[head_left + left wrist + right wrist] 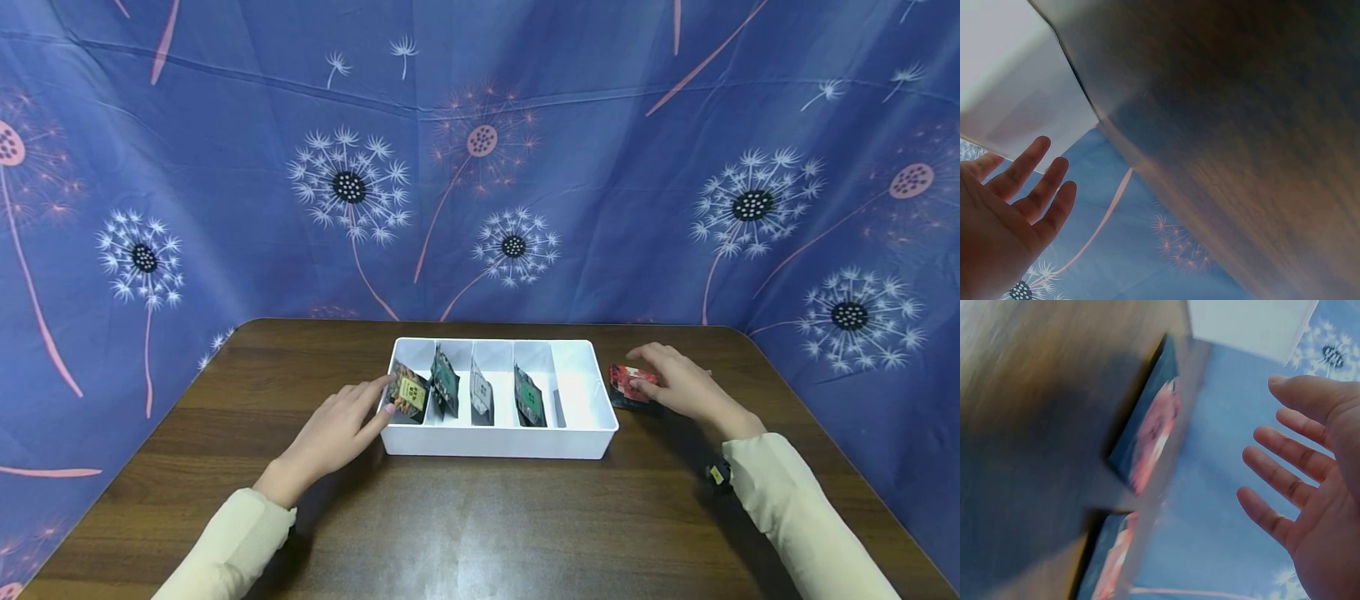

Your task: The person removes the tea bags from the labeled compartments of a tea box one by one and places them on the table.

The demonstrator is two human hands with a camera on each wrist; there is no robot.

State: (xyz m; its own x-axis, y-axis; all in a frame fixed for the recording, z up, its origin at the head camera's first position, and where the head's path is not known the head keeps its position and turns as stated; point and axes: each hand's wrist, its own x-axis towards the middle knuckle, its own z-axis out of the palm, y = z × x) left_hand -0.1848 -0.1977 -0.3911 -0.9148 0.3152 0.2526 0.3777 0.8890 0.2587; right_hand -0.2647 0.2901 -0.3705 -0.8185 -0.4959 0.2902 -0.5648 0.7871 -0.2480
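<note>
A white divided tray (495, 442) stands on the table. My left hand (339, 429) is at its left end, fingertips at the rim beside a packet with a yellow label (410, 393). In the left wrist view the left hand's fingers (1054, 187) are extended by the tray's outer wall. My right hand (686, 385) hovers over a red and black packet (626, 379) just right of the tray, thumb and fingers spread. Below that hand, the right wrist view shows the red packet (1154, 434) and a second red packet (1113, 559) on the table.
Farther along the tray, a dark green packet (445, 383), a grey packet (482, 396) and a black and green packet (529, 398) lean in separate compartments. A blue curtain with dandelions (600, 208) hangs behind the brown wooden table (450, 525).
</note>
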